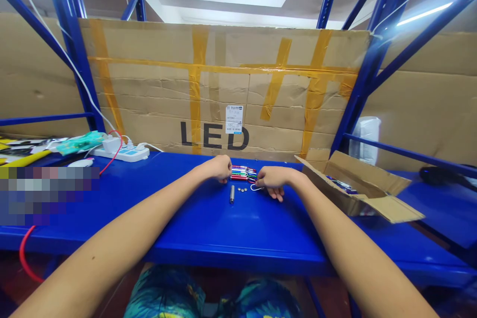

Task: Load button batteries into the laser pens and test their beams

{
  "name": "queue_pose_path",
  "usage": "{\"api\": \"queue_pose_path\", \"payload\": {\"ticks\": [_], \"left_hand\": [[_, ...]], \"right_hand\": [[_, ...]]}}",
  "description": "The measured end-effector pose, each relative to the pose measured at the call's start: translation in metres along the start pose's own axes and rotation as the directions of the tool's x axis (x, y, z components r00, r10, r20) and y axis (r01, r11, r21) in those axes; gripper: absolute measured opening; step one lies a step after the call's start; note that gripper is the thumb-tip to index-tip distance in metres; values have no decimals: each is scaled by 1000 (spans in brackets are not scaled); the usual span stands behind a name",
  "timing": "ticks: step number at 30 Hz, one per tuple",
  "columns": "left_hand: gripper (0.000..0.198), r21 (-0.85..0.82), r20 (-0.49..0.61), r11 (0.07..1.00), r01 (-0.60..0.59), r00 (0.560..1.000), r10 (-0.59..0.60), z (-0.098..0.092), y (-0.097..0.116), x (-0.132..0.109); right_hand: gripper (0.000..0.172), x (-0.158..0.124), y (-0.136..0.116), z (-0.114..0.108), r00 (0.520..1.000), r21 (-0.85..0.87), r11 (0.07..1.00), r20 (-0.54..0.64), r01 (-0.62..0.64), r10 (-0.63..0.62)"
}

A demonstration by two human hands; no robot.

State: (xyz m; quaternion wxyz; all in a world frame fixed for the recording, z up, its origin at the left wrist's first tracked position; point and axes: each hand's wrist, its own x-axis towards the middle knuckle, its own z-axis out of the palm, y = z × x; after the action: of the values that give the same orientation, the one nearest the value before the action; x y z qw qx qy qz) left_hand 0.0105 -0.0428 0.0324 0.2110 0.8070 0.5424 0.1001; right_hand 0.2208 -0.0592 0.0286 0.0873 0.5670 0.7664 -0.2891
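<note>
Slim, shiny metal tubes [240, 175] in red, green, blue and purple lie side by side in a stack on the blue table, with clips at their right ends. My left hand [222, 168] is closed at the left ends of these tubes. At the clip ends, my right hand [275, 180] pinches with thumb and forefinger while its other fingers hang loosely; what sits in the pinch is hidden. A pale loop [255, 188] shows beside its fingertips. Nearer to me lies a short silver cylinder [232, 194], with several small round silver discs [242, 190] to its right.
An open cardboard box [357, 203] holding more shiny pieces stands on the right. A white power strip [128, 153] with plugs and cables lies at the back left, beside packaged items [80, 142]. A large cardboard panel [160, 94] closes the back, between blue rack posts.
</note>
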Motion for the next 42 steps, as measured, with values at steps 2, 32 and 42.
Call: {"api": "queue_pose_path", "payload": {"ticks": [2,32,42], "left_hand": [[9,28,51,1000,-3,999,1,1,0,-1],[19,140,147,990,-25,989,4,7,8,-5],[15,101,-71,942,-319,943,326,13,7,-2]], "right_hand": [[24,-3,-1,-1,1000,-10,1000,-18,-4,4],[24,6,1,3,989,-62,997,-140,42,-51],[21,8,-8,6,897,-209,954,-344,214,-276]]}}
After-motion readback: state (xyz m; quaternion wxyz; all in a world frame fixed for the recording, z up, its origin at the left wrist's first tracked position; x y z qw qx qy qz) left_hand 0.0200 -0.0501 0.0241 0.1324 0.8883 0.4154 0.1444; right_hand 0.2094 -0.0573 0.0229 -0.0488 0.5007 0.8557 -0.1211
